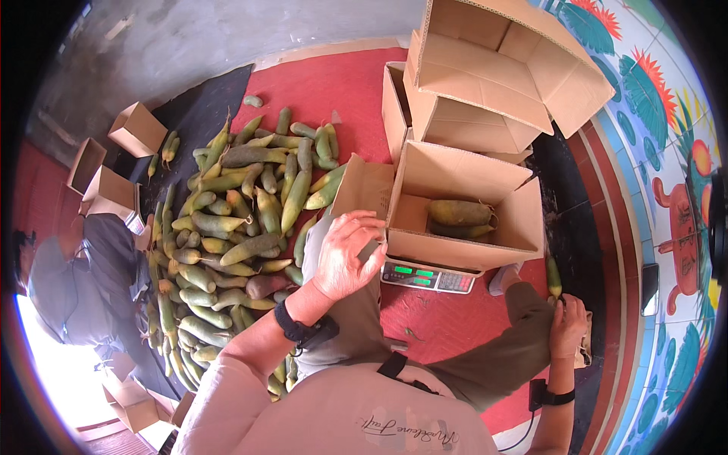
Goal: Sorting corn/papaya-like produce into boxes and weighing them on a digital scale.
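My left hand [350, 259] is at the left side of a cardboard box [472, 247], over its folded-out flap [367, 187]. Its fingers are apart, and no object shows in it. Inside the box lie green radishes [459, 212], at least two, side by side. The box rests on a digital scale [424, 277] with lit green displays. My right hand [569, 325] is down by my right knee, fingertips at the lower end of a single green radish [553, 273]. Whether those fingers grip it cannot be made out.
A large heap of green radishes [239, 250] covers the floor to my left. Stacked open cardboard boxes [483, 62] rise behind the scale. At far left a person [85, 284] sits near smaller boxes [138, 129]. A painted tile wall [682, 227] borders the right.
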A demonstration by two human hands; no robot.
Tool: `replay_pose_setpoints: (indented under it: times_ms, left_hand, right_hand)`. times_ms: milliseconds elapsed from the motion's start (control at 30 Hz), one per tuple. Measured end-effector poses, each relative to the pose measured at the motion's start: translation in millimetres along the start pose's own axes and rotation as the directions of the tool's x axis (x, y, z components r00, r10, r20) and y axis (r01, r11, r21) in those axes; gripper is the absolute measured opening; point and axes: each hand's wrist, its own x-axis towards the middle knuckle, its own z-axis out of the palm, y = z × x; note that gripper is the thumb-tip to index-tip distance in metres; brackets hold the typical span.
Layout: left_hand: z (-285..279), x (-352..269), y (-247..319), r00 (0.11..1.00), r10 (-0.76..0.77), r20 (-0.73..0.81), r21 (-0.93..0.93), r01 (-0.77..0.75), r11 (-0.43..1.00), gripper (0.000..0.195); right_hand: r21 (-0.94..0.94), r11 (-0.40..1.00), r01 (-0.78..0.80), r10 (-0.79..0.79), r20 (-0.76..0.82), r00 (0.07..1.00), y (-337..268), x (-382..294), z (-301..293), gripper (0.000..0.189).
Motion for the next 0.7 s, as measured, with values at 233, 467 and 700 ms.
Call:
replay_pose_setpoints:
  times_ms: [233, 467, 700]
  left_hand:
    - [-3.3, 4.9, -4.8, 0.999, -0.018, 0.051, -0.004, 0.018, 1.000, 0.016]
    - [-7.4, 14.1, -7.8, 0.991, -0.034, 0.128, -0.023, 0.038, 0.999, 0.015]
    - [-5.0, 17.2, -12.6, 0.989, -0.025, 0.146, -0.037, 0.031, 0.999, 0.012]
  right_hand:
    - [-0.021, 0.998, -0.056, 0.056, 0.038, 0.998, -6.2, 5.5, 8.7, 0.015]
    - [0.026, 0.997, -0.068, 0.067, 0.053, 0.996, -17.5, 16.4, 14.2, 0.010]
    - [0.006, 0.993, -0.118, 0.116, 0.129, 0.985, -21.9, 18.9, 15.0, 0.010]
